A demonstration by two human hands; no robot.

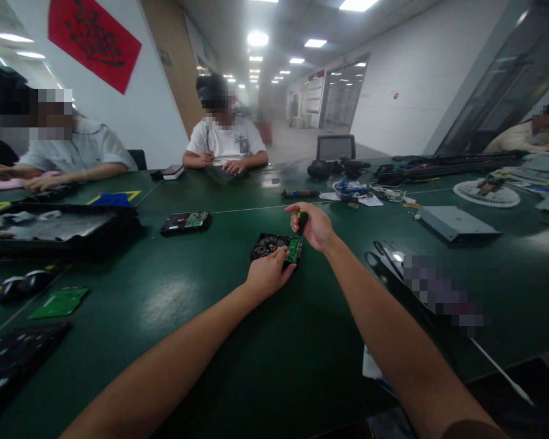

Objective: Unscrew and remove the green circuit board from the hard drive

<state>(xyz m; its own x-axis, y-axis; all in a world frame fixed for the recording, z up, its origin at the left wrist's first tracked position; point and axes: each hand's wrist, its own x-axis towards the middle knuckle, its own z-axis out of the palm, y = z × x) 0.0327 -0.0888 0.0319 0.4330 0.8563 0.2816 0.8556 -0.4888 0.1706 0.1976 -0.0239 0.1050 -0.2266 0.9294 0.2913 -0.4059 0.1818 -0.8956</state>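
Observation:
A hard drive (262, 246) with a green circuit board (294, 249) at its right end lies on the dark green table in front of me. My left hand (269, 270) grips it from the near side, fingers over the top and thumb by the near right edge. Just above the board's far right corner, my right hand (316, 227) is closed around a screwdriver (302, 221) with a yellow and black handle. The screwdriver's tip points down toward the board; whether it touches cannot be made out. A second hard drive (185, 223) sits farther left.
At left are a black tray-like casing (59, 228), a computer mouse (25, 285) and a loose green circuit board (59, 302). A grey metal box (457, 223), a white round fan part (485, 193) and cables (388, 191) lie right. Other people sit around the table.

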